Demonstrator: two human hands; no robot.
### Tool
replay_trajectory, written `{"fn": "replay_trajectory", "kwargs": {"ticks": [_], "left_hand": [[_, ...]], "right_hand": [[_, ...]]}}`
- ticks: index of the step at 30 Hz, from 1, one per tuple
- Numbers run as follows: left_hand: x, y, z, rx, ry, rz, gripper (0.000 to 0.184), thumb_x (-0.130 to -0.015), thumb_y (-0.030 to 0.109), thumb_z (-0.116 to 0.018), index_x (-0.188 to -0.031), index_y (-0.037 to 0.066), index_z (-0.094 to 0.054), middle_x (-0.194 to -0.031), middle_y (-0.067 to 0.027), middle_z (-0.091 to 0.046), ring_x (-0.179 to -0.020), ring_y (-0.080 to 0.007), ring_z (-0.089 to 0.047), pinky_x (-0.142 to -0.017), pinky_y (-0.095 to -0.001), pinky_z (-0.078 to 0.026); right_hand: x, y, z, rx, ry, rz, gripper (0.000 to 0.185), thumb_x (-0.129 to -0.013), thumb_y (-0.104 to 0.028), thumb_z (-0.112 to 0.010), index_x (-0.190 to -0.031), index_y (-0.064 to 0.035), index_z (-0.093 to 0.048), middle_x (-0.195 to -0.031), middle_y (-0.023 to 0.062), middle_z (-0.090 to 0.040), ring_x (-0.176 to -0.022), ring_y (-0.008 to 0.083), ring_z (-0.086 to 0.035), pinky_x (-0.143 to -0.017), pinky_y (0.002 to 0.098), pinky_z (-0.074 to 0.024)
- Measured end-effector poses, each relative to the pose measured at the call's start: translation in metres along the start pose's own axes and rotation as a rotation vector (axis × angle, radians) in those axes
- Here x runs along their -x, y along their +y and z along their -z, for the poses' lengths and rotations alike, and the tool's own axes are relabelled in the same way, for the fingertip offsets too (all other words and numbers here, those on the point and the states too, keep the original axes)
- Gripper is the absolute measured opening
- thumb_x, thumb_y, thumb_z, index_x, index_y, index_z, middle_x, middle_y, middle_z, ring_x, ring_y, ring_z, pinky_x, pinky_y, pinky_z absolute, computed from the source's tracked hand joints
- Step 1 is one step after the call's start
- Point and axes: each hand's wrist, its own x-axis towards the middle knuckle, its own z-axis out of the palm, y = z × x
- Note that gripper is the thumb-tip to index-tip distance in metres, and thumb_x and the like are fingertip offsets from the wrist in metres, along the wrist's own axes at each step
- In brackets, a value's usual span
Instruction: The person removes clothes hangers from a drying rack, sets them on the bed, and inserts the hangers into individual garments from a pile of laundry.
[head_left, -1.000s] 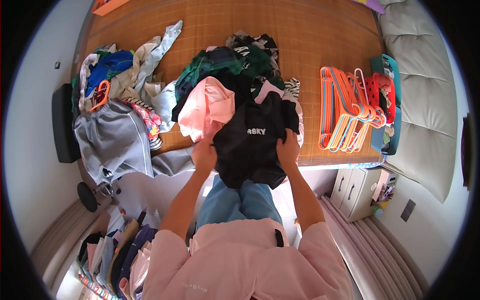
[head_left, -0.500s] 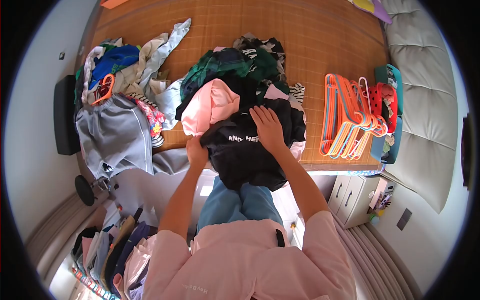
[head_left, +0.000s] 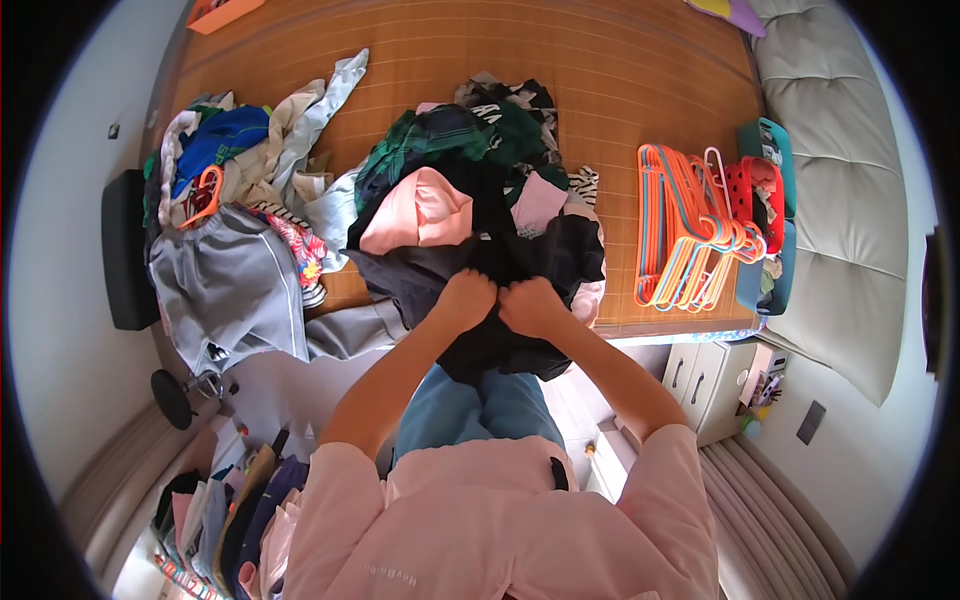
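A black garment with white lettering, seen in the earlier frame, hangs over the bed's front edge; this black garment (head_left: 505, 345) is now bunched between my hands. My left hand (head_left: 466, 299) is closed on its cloth, and my right hand (head_left: 531, 306) grips it close beside, knuckles almost touching. The lettering is hidden in the folds. Just behind lies a rolled pink garment (head_left: 420, 210), with a green plaid garment (head_left: 425, 135) beyond it. A small light pink cloth (head_left: 538, 205) lies behind my right hand.
Orange and blue hangers (head_left: 685, 230) lie stacked on the right of the mat-covered bed (head_left: 610, 70), beside a red basket (head_left: 745, 200). At left, grey shorts (head_left: 230, 275) front another clothes heap. Clothes hang on a rack (head_left: 225, 520) at lower left.
Both hands have come together at the middle of the black garment, the left moving right, the right moving down from lying flat to gripping. The cloth is gathered and its lettering is hidden.
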Motion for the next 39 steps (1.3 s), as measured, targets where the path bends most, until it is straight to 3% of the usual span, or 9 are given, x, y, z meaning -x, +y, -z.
{"fn": "replay_trajectory", "kwargs": {"ticks": [5,9,10,13,17,24,27,33,39], "left_hand": [[0.037,0.014,-0.006,-0.191,-0.046,-0.245,0.016,-0.071,0.016,-0.057,-0.059,0.010,-0.066,-0.064,-0.0109,-0.063,-0.062,-0.0230,-0.063,-0.083,-0.0454,-0.045],[0.007,-0.009,0.064,0.016,0.288,0.210,0.013,-0.073,0.015,-0.059,-0.067,0.007,-0.066,-0.068,-0.0129,-0.065,-0.062,-0.0238,-0.063,-0.074,-0.0429,-0.048],[-0.006,-0.019,0.078,0.148,0.494,0.331,0.011,-0.074,0.015,-0.060,-0.070,0.006,-0.066,-0.066,-0.0129,-0.064,-0.063,-0.0242,-0.063,-0.072,-0.0394,-0.048],[-0.021,-0.030,0.067,0.134,0.492,0.304,0.017,-0.075,0.014,-0.062,-0.089,0.005,-0.063,-0.073,-0.0125,-0.062,-0.066,-0.0260,-0.062,-0.066,-0.0344,-0.049],[-0.009,-0.012,0.018,-0.115,0.259,0.222,0.043,-0.076,0.010,-0.062,-0.116,0.006,-0.050,-0.090,-0.0117,-0.054,-0.074,-0.0260,-0.062,-0.069,-0.0389,-0.049],[-0.028,0.023,0.018,0.125,0.420,0.161,0.034,-0.076,0.006,-0.059,-0.109,0.004,-0.054,-0.085,-0.0116,-0.054,-0.076,-0.0289,-0.059,-0.064,-0.0393,-0.048],[-0.065,0.065,0.041,0.246,0.520,0.122,0.030,-0.076,0.003,-0.058,-0.106,0.004,-0.055,-0.081,-0.0119,-0.054,-0.075,-0.0302,-0.058,-0.063,-0.0399,-0.048],[-0.173,0.158,0.046,0.448,0.522,0.034,0.029,-0.078,0.002,-0.056,-0.107,0.004,-0.055,-0.084,-0.0120,-0.055,-0.079,-0.0305,-0.058,-0.067,-0.0405,-0.048],[-0.261,0.231,0.033,0.712,0.551,0.012,0.038,-0.089,0.009,-0.050,-0.125,0.001,-0.047,-0.110,-0.0183,-0.057,-0.102,-0.0326,-0.055,-0.086,-0.0406,-0.045]], "right_hand": [[-0.010,0.036,0.003,-0.087,0.316,-0.423,0.016,-0.078,-0.014,-0.061,-0.091,-0.0042,-0.058,-0.088,0.0137,-0.060,-0.073,0.0295,-0.066,-0.063,0.0386,-0.0528],[-0.006,0.021,0.044,0.020,0.513,-0.448,0.019,-0.077,-0.018,-0.065,-0.091,-0.0058,-0.059,-0.088,0.0129,-0.063,-0.074,0.0289,-0.066,-0.065,0.0385,-0.0523],[-0.008,0.021,0.044,0.011,0.343,-0.500,0.021,-0.077,-0.020,-0.066,-0.092,-0.0055,-0.059,-0.088,0.0136,-0.064,-0.076,0.0289,-0.066,-0.066,0.0386,-0.0521],[-0.004,0.006,0.034,-0.072,-0.011,-0.586,0.028,-0.077,-0.025,-0.068,-0.093,-0.0045,-0.060,-0.088,0.0157,-0.066,-0.082,0.0297,-0.066,-0.069,0.0393,-0.0517],[-0.001,0.020,0.022,-0.304,0.181,-0.574,0.030,-0.077,-0.026,-0.068,-0.095,-0.0022,-0.061,-0.085,0.0186,-0.065,-0.087,0.0326,-0.064,-0.075,0.0410,-0.0513],[0.025,0.048,-0.004,-0.940,0.587,-0.261,0.016,-0.083,-0.011,-0.061,-0.097,-0.0037,-0.064,-0.090,0.0160,-0.064,-0.086,0.0323,-0.063,-0.072,0.0391,-0.0500],[0.060,0.081,0.004,-0.894,0.805,-0.464,0.013,-0.084,-0.009,-0.058,-0.094,-0.0048,-0.065,-0.086,0.0139,-0.063,-0.078,0.0312,-0.061,-0.068,0.0376,-0.0488],[0.162,0.202,0.002,-0.399,0.960,-1.014,0.048,-0.088,-0.010,-0.052,-0.135,-0.0061,-0.041,-0.099,0.0177,-0.054,-0.090,0.0347,-0.054,-0.070,0.0446,-0.0467],[0.195,0.242,0.007,-0.344,0.856,-1.078,0.061,-0.088,-0.011,-0.051,-0.143,-0.0089,-0.028,-0.100,0.0203,-0.051,-0.093,0.0380,-0.054,-0.071,0.0475,-0.0475]]}}
